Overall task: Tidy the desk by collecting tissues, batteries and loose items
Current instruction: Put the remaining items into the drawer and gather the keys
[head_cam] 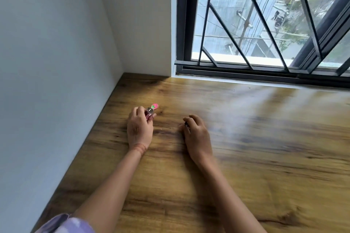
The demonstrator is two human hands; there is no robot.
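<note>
Two bare arms reach out over a brown wooden desk (246, 147). The left hand (139, 128) lies low on the wood near the white wall (47, 81). Its fingers curl around a small pink thing (151, 110) with a round pink and green tip that pokes out past the fingertips. I cannot tell what the thing is. The right hand (197, 134) lies just beside the left one, fingers bent down, with a small dark thing (187, 125) tucked under them. It is mostly hidden. A reddish band (139, 147) goes around the left wrist. A window with dark bars (265, 24) stands behind the desk.
</note>
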